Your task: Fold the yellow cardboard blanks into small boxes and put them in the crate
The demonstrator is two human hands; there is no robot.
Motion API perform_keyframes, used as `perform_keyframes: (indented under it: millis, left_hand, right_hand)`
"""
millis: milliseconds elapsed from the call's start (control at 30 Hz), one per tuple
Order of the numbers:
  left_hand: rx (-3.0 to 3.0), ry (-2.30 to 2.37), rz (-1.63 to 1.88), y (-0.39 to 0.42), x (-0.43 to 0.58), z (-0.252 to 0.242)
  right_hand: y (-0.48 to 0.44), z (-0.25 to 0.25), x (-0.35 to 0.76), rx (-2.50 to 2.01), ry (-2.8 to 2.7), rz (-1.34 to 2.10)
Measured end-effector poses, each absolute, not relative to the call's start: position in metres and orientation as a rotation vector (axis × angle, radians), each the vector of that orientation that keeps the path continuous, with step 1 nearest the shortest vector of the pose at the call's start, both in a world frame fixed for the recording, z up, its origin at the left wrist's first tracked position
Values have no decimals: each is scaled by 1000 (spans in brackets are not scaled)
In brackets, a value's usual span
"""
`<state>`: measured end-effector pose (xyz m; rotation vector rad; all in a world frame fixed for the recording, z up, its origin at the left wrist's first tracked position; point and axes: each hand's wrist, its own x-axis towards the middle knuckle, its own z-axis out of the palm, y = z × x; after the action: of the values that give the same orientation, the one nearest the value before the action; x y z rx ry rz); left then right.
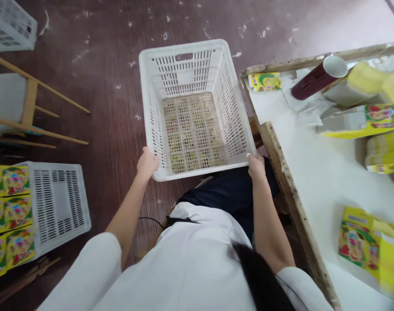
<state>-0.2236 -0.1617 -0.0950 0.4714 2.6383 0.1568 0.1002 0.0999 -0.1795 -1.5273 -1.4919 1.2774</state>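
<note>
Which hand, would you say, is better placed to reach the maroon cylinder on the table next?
Likely the right hand: it grips the white basket at the side nearer the table; the left hand holds the other side. The right must release first.

The person wore a plain white top [184, 263] with loose short sleeves [98, 257] and dark navy trousers [225, 192]; long dark hair [263, 276] fell across the front; a thin black cable [151, 219] curved out beside the waist; the left hand [147, 163] and right hand [256, 167] were bare.
</note>
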Motion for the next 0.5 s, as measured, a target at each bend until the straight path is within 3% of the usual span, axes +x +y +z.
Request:
perform_keyframes:
  millis: [500]
  left_hand:
    - [387, 2719, 79, -158, -228, -88]
  right_hand:
    - [91, -164, 79, -1473, -1583, 1232]
